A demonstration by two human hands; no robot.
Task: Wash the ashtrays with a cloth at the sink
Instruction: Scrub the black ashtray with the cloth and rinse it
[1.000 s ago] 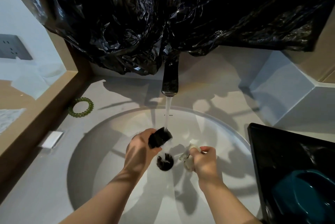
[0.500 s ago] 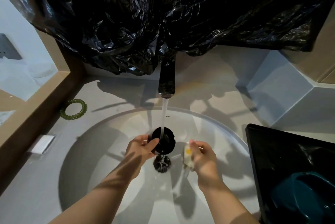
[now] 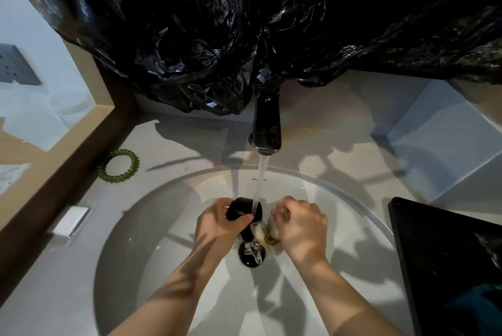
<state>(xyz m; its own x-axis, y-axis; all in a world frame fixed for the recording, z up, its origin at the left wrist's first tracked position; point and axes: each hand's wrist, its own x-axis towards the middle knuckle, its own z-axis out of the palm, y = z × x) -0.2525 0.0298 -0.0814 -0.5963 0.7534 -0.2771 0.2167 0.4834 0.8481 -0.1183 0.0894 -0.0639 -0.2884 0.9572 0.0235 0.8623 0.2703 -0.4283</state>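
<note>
A small round black ashtray (image 3: 240,208) is held over the white sink basin (image 3: 141,227), under the water stream running from the dark faucet (image 3: 266,129). My left hand (image 3: 217,224) grips the ashtray from its left side. My right hand (image 3: 301,227) is closed on a wet pale cloth (image 3: 264,232), which presses against the ashtray's right lower side. The dark drain (image 3: 251,254) lies directly below both hands. Most of the cloth is hidden inside my right fist.
Black plastic sheeting (image 3: 271,23) hangs over the wall behind the faucet. A green coiled hair tie (image 3: 119,166) and a small white bar (image 3: 70,220) lie on the counter left of the basin. A black tray (image 3: 448,267) holding something teal sits at right.
My right hand has moved left and brought the cloth against the ashtray. The ashtray stays under the stream in my left hand, turned slightly.
</note>
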